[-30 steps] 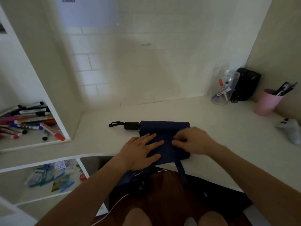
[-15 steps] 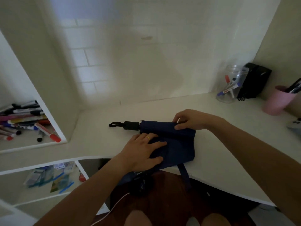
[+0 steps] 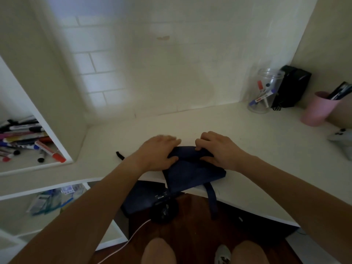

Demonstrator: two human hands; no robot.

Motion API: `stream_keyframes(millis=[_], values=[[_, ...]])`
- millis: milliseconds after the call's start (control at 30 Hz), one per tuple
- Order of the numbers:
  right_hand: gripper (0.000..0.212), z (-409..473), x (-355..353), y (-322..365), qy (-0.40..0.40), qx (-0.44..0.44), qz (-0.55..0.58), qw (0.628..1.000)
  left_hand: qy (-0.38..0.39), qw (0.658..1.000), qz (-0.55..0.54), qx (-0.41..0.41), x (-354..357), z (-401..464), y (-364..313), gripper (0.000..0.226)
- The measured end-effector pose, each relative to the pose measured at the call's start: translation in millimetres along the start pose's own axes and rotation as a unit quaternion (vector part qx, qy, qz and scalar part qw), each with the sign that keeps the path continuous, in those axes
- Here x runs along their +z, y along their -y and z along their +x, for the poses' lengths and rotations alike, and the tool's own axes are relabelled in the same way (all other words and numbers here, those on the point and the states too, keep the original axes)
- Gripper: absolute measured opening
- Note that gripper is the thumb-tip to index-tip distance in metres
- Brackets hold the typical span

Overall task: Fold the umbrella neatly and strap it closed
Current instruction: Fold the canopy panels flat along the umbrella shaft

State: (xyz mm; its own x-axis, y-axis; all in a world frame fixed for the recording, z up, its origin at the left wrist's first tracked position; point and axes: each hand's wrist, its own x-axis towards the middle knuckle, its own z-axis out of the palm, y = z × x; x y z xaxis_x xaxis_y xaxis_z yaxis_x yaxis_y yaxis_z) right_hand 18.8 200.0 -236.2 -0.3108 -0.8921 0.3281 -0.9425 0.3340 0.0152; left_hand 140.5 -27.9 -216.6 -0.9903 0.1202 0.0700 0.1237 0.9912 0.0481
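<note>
A navy blue folding umbrella (image 3: pixel 192 171) lies on the white desk (image 3: pixel 247 149), its loose fabric spread toward the front edge. Its strap (image 3: pixel 212 199) hangs down over that edge. The black wrist loop (image 3: pixel 119 155) of the handle pokes out to the left; the handle itself is hidden under my left forearm. My left hand (image 3: pixel 159 152) grips the far left part of the rolled fabric. My right hand (image 3: pixel 219 149) grips the far right part, fingers curled over the top of the roll.
Markers (image 3: pixel 28 141) fill a shelf at the left. At the back right stand a clear jar (image 3: pixel 264 90), a black box (image 3: pixel 291 86) and a pink cup (image 3: pixel 318 109) of pens. A grey controller (image 3: pixel 342 141) lies at the right edge. Below the desk is a dark chair seat (image 3: pixel 190 225).
My left hand has lifted off the flat fabric and moved to the far edge of the umbrella beside my right hand. Both now curl over the roll, covering the handle.
</note>
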Motion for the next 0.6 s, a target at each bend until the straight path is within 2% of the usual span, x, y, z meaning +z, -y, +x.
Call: stream_keyframes(millis=[33,67,200,300,400,500,600], values=[[0.030,-1,1,1,-0.003,-0.002,-0.007,1.000,0.052,0.998,-0.013,-0.012,-1,3,0,0.058],[0.030,-1,1,1,-0.004,-0.002,-0.011,1.000,0.070,0.997,-0.025,-0.016,0,5,1,0.055],[0.030,-2,1,1,0.004,0.015,0.016,1.000,0.054,0.997,-0.048,-0.021,-2,8,1,0.048],[0.026,1,-7,-4,0.052,0.071,0.135,0.987,0.043,0.997,-0.055,-0.027,-3,8,1,0.048],[0.012,8,-17,-14,0.108,0.125,0.250,0.954,0.013,0.999,-0.045,-0.021,1,10,0,0.049],[0.024,11,-22,-17,0.129,0.151,0.250,0.948,-0.019,0.998,-0.053,-0.016,8,12,-3,0.047],[0.048,9,-17,-13,0.121,0.157,0.207,0.958,0.004,0.997,-0.072,-0.021,8,14,-1,0.046]])
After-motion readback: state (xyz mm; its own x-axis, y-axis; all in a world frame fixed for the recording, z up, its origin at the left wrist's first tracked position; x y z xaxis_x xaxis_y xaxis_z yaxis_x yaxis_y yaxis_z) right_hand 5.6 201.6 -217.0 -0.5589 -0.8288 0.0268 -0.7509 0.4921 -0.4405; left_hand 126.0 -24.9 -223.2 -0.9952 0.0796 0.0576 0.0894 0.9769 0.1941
